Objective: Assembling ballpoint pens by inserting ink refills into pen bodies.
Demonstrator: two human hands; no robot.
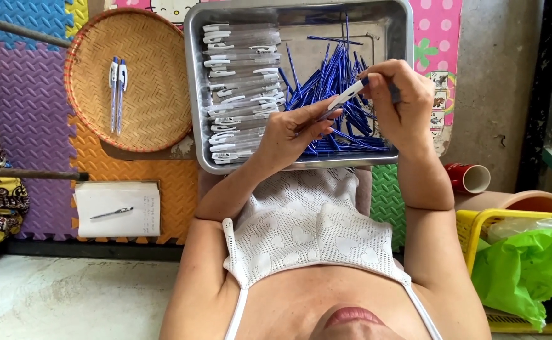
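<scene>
The left hand (291, 133) holds a white pen barrel (345, 97) above the metal tray (191, 94). Its fingers are closed around the barrel's lower end. The right hand (403, 101) meets the barrel's upper end with its fingers pinched narrow. They seem to hold a thin blue refill there, though the fingers hide most of it.

Judging by this, the step in hand is joining refill and barrel at that upper end. The next move calls for keeping the two in line and pushing along the barrel's length, not across it, with the left hand holding steady.

The barrel's long axis runs on a slant from lower left to upper right in the view. The open end points up and right, towards the right hand.

Beneath the hands, loose blue refills (326, 82) lie piled in the right part of the tray. More white barrels (238, 75) are stacked in its left part. Two assembled pens (117, 88) lie in a woven basket (87, 56), well apart to the left.
</scene>
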